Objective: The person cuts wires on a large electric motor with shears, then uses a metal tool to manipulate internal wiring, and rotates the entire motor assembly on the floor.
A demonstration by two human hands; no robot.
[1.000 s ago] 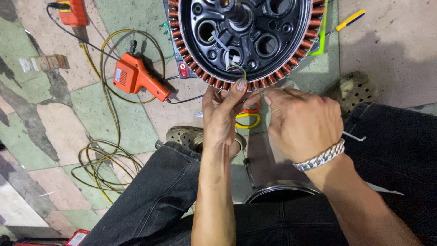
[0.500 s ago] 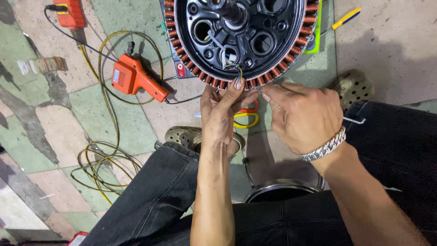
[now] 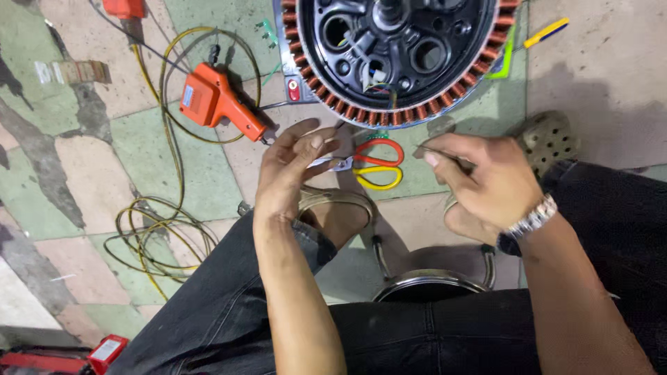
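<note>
A round black motor stator (image 3: 399, 55) ringed with copper windings lies on the floor ahead of me. My right hand (image 3: 486, 180) sits below its rim and pinches a thin metal rod (image 3: 445, 154) between thumb and fingers. My left hand (image 3: 292, 170) hovers lower left of the stator with its fingers loosely curled. Its fingertips lie over the blades of scissors (image 3: 379, 163) with red and yellow handles. Whether that hand grips anything is not clear. A metal watch band (image 3: 531, 221) circles my right wrist.
An orange pistol-shaped tool (image 3: 215, 101) lies left of the stator, with yellow cable (image 3: 156, 229) looped across the tiles. A yellow pen (image 3: 545, 32) is at the upper right, a perforated shoe (image 3: 549, 139) beside my right hand. I sit on a metal stool (image 3: 427, 281); a red box (image 3: 104, 351) is at the lower left.
Both hands have drawn back from the stator's rim toward me. My left hand has dropped and its fingers have loosened; my right hand has moved right with the thin rod.
</note>
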